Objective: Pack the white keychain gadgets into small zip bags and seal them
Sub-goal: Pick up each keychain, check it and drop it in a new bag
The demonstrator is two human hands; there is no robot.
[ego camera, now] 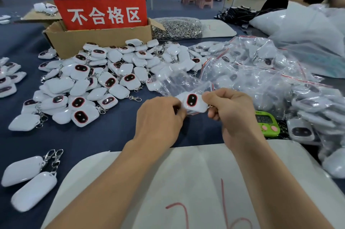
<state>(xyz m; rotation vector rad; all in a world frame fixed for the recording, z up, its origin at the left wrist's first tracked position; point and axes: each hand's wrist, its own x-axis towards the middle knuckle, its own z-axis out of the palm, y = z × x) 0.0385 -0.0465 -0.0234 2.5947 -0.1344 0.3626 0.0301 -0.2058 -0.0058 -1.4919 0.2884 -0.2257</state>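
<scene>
— Careful now: what could go wrong for you from here?

— Your white keychain gadget (pixel 192 102) hangs between both hands, just above the dark tablecloth (pixel 112 135). The clear zip bag (pixel 194 86) seems to wrap it loosely, though the film is too faint to be sure. If the metal clasp (pixel 210 106) by your right fingers lies across the zip track, the seal likely won't close along its whole length.

— And your grip?

— Your left hand (pixel 160 116) pinches the gadget's left end with its fingers curled. Your right hand (pixel 230 109) pinches the right end beside the clasp, curled the same way. Neither is released. Pull unevenly and you may stretch or tear the thin film. Or you may flick the piece into the loose pile (pixel 104 75) just behind, where you would lose track of it.
</scene>
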